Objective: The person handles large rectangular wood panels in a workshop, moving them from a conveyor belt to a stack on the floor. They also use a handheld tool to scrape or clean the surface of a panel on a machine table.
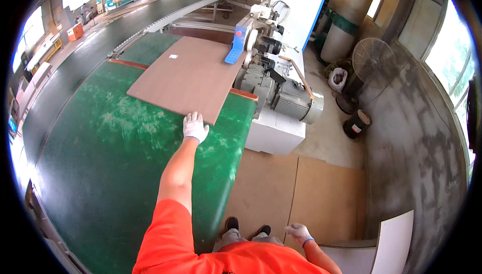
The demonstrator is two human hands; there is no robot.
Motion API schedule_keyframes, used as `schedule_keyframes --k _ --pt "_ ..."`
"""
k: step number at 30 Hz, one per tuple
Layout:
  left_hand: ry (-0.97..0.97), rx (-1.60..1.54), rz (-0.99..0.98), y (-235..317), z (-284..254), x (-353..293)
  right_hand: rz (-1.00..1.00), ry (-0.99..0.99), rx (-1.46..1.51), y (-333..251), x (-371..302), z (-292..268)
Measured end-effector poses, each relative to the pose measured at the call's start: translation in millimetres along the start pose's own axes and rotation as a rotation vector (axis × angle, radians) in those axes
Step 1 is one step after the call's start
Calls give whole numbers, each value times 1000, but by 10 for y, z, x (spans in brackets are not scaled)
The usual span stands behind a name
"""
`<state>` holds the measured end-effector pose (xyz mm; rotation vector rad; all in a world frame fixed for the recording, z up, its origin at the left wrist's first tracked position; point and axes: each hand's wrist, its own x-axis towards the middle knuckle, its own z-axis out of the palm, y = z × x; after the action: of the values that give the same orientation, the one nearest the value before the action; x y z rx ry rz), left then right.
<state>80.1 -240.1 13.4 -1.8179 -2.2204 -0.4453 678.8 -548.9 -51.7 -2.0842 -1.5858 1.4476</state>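
A flat brown panel point(188, 76) with a small white label lies at an angle on the green conveyor belt point(120, 173). My left hand point(196, 127), in a white glove, rests on the panel's near edge close to its right corner, fingers stretched out. The panel's right side runs beside a blue metal bracket point(234, 53) on the edge-working machine point(278, 123). My right hand point(299, 233), also gloved, hangs low by my right side, away from the panel. Its fingers are curled in, and nothing shows in them.
Motors point(292, 101) stick out along the machine's near side. A standing fan point(374, 60) and a dark bucket point(357, 124) stand by the right wall. White boards point(394, 244) lean at lower right. Brown sheets point(326, 193) cover the floor. A longer dark conveyor point(95, 48) runs along the left.
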Motion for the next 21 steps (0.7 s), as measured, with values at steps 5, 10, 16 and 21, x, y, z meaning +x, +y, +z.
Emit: schedule_keyframes --k 5,10,16,21 --pt "90 12 52 -148 95 -159 -58 -100 -20 -149 792 83" --pt "35 -7 31 -394 -148 -482 -208 -205 -229 -1258 900 206" --pt "125 -71 -16 -658 -170 -626 -51 -384 -21 -2000 1256 431" --pt "66 -49 -71 -964 -196 -399 -346 -391 -178 -1870 1639 677"
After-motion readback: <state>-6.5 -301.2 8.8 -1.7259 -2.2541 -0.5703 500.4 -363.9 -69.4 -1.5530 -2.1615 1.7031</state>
